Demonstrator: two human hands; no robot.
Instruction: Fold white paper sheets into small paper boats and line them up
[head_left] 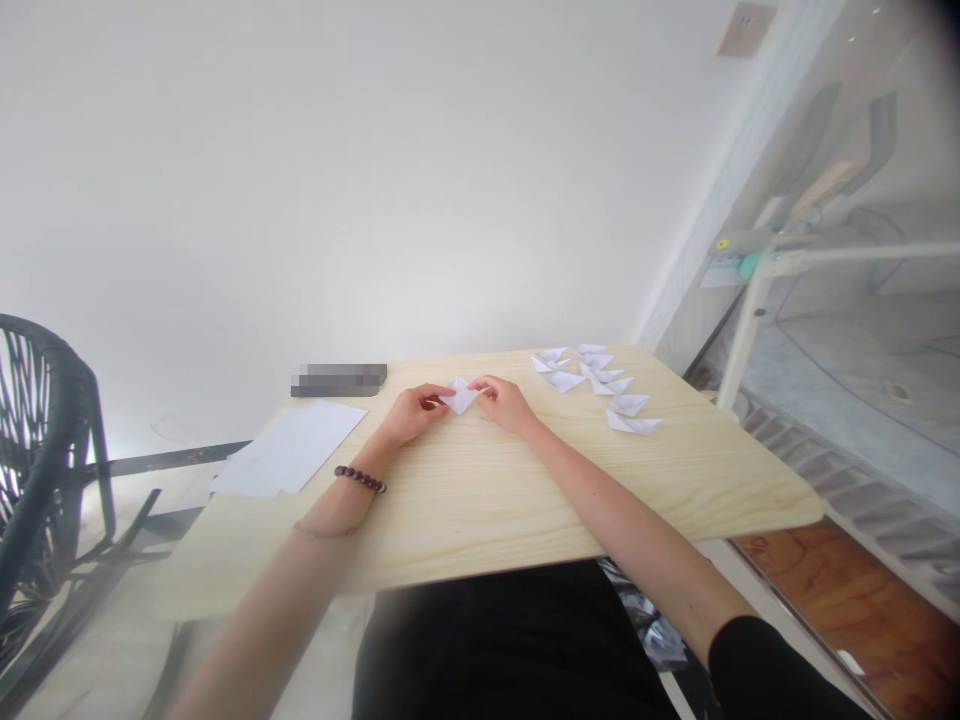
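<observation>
A small folded white paper piece (460, 396) sits at the middle of a light wooden table (480, 500), pinched from both sides. My left hand (415, 411) grips its left edge with closed fingers; a dark bead bracelet (361, 479) circles that wrist. My right hand (507, 402) holds the right edge, fingers closed on it. Several finished folded white paper pieces (596, 382) lie in a loose group on the table to the right of my hands.
A stack of flat white sheets (292, 448) lies at the table's left. A dark flat object (339, 380) rests by the white wall behind. A black wire chair (41, 470) stands at the left; a white frame and glass panel (757, 320) at the right.
</observation>
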